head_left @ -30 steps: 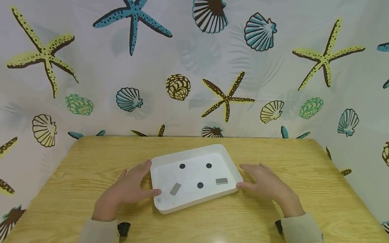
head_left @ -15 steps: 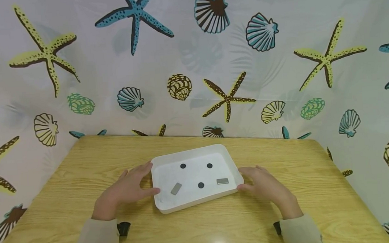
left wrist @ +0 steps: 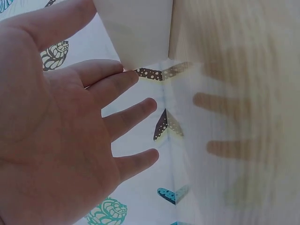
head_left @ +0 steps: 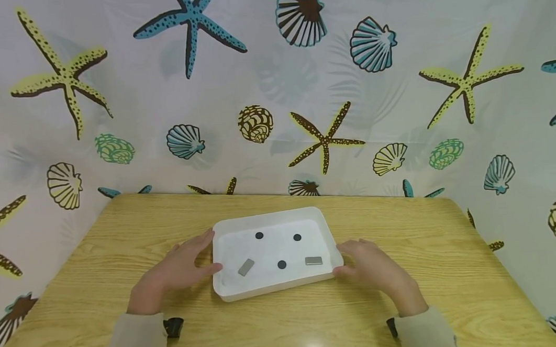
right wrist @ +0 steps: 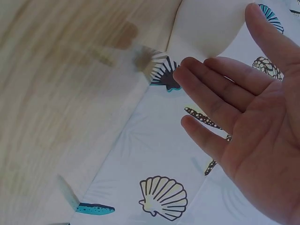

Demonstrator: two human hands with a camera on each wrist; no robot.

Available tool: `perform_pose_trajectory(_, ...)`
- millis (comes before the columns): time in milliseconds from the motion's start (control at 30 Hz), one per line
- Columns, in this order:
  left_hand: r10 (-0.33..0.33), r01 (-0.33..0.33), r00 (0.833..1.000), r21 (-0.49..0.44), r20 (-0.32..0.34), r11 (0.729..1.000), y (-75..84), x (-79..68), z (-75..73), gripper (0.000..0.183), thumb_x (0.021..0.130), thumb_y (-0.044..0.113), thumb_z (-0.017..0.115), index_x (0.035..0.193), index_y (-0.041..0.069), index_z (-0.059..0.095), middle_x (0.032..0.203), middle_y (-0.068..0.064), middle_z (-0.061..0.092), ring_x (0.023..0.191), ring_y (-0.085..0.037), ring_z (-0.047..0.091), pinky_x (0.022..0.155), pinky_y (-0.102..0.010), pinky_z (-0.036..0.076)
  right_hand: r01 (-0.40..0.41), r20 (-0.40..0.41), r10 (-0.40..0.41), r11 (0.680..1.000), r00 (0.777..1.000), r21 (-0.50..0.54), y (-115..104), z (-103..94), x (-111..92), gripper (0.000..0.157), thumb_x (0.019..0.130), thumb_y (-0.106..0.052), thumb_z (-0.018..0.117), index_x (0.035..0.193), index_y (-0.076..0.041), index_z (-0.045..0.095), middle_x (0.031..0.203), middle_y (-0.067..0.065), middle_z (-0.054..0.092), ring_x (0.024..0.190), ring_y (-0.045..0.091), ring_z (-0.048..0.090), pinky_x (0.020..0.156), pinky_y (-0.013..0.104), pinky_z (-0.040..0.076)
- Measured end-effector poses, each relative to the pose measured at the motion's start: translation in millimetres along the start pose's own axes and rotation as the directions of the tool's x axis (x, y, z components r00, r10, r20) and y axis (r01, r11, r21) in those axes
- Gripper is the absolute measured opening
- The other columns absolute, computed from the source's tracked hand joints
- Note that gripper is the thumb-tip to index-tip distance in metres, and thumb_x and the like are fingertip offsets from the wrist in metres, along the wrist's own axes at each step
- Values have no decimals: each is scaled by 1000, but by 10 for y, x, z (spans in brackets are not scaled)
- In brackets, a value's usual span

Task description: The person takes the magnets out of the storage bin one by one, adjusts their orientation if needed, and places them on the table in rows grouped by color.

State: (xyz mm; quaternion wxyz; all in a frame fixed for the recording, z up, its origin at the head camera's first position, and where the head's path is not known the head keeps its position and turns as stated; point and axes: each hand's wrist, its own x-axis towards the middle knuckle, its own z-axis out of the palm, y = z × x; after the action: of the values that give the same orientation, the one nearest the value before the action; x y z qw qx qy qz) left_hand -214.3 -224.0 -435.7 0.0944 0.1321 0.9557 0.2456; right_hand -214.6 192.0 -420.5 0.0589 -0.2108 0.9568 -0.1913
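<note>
A shallow white tray point(head_left: 280, 287) sits slightly turned on the wooden table. Inside it lie three small black discs point(head_left: 282, 265), along with a tilted grey rectangular piece point(head_left: 246, 267) on the left and a second grey rectangle point(head_left: 313, 260) on the right. My left hand point(head_left: 179, 268) touches the tray's left end, thumb at the rim, fingers extended and spread in the left wrist view. At the opposite end my right hand point(head_left: 372, 268) touches the right side with thumb and fingertips. Its fingers look nearly straight in the right wrist view.
The wooden table point(head_left: 286, 330) reaches back to a white curtain point(head_left: 240, 165) printed with starfish and shells, which also hangs at both sides. Dark wrist-worn pieces point(head_left: 174, 327) show by the beige sleeves point(head_left: 136, 341).
The tray has shifted a little to the left with its contents and turned slightly. My right hand has come in against its right end and moved left; my left hand has moved slightly left.
</note>
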Motion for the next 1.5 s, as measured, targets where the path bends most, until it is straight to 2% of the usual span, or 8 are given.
perform_pose_trajectory(233, 41, -42, 998, -19, -40, 999, -19, -38, -19, 81, 102, 41, 63, 162, 2, 26, 168, -23, 28, 152, -52, 28, 118, -78, 14, -12, -4, 11, 999, 1000, -37, -133, -6, -41, 53, 90, -28, 80, 131, 3, 68, 132, 17, 71, 127, 35, 65, 119, 53, 40)
perform_pose_trajectory(533, 97, -100, 992, -37, -83, 994, -90, -34, 0, 72, 104, 34, 61, 159, -1, 32, 165, -25, 33, 150, -51, 34, 119, -65, 33, 30, -1, -30, 997, 1000, -68, -246, 18, -70, 40, 88, -27, 82, 116, 1, 74, 119, 16, 76, 116, 32, 70, 121, 54, 37)
perform_pose_trajectory(767, 52, -56, 995, -50, -89, 997, -65, -28, 4, 68, 106, 33, 57, 159, -3, 32, 165, -25, 33, 151, -49, 33, 120, -63, 33, 35, -2, -35, 996, 999, -79, -253, 11, -70, 39, 89, -29, 81, 115, -1, 75, 117, 14, 77, 110, 30, 71, 112, 51, 47)
perform_pose_trajectory(900, 22, -28, 997, -86, -72, 996, -10, -43, -6, 84, 101, 46, 63, 160, -3, 30, 164, -28, 33, 151, -50, 32, 119, -64, 33, -1, 5, 1, 999, 1000, -35, -235, -18, -68, 46, 91, -31, 80, 125, -1, 72, 125, 14, 75, 118, 33, 70, 106, 49, 53)
perform_pose_trajectory(1000, 52, -56, 998, -154, -31, 986, 26, -65, -5, 105, 87, 52, 79, 162, 2, 26, 165, -27, 33, 152, -50, 31, 119, -66, 32, -26, 10, 26, 1000, 1000, 6, -222, -42, -70, 51, 91, -32, 79, 131, -2, 69, 131, 14, 73, 123, 33, 68, 105, 49, 54)
perform_pose_trajectory(1167, 105, -88, 993, -271, 48, 959, 91, -101, 4, 131, 68, 44, 97, 163, 1, 17, 166, -27, 30, 152, -47, 31, 120, -66, 31, -33, 18, 33, 999, 999, 34, -193, -46, -62, 58, 92, -36, 78, 138, -3, 65, 134, 14, 71, 122, 33, 68, 103, 49, 55)
perform_pose_trajectory(1333, 146, -133, 989, -264, 31, 955, 155, -107, 28, 131, 61, 39, 101, 156, -4, 21, 152, -27, 43, 136, -41, 46, 113, -60, 40, -47, 38, 45, 997, 998, 62, -166, -5, -33, 58, 93, -36, 77, 140, -5, 64, 133, 13, 71, 119, 32, 69, 101, 49, 56)
perform_pose_trajectory(1500, 117, -108, 993, -231, 29, 967, 182, -116, 41, 142, 59, 39, 102, 158, -11, 12, 159, -35, 32, 144, -51, 37, 117, -66, 35, -66, 45, 63, 994, 997, 84, -170, 38, -7, 58, 93, -33, 77, 141, -4, 62, 133, 14, 71, 119, 31, 69, 101, 49, 56)
